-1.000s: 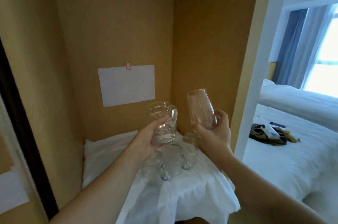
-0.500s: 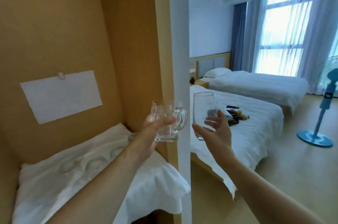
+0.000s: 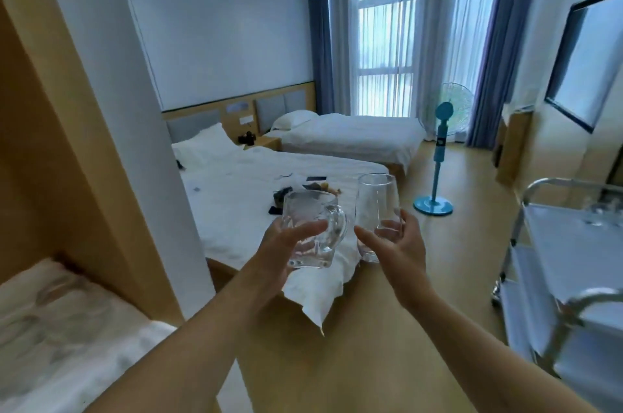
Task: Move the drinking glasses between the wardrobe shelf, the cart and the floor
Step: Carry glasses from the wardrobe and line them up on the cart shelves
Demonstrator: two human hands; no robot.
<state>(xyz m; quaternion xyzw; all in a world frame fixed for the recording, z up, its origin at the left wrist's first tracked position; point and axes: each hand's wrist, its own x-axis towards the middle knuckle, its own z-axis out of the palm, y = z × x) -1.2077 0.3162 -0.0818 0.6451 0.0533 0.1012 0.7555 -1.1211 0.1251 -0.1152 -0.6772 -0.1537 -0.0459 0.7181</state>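
Nearest you, at lower left, the wardrobe shelf (image 3: 77, 341) is covered with a rumpled white cloth (image 3: 50, 321); faint round glass shapes seem to lie on it, too blurred to count. Your left hand (image 3: 286, 244) is raised at chest height with thumb and fingers wrapped around a clear handled mug (image 3: 312, 230), held upright, its handle turned toward your right. Your right hand (image 3: 397, 245) grips a tall clear tumbler (image 3: 377, 210) by its lower half, fingers curled behind it and thumb in front, also upright. The two glasses stand just beside each other, apart, in the air above the wooden floor (image 3: 371, 328). At right, near your right forearm, stands the metal cart (image 3: 569, 284), with one small glass item (image 3: 598, 212) on its top tier. Beyond your hands lies a white bed (image 3: 236, 196) with small dark items scattered on it, then a second bed (image 3: 350, 136), a blue standing fan (image 3: 441, 149), and the curtained window (image 3: 384, 45).
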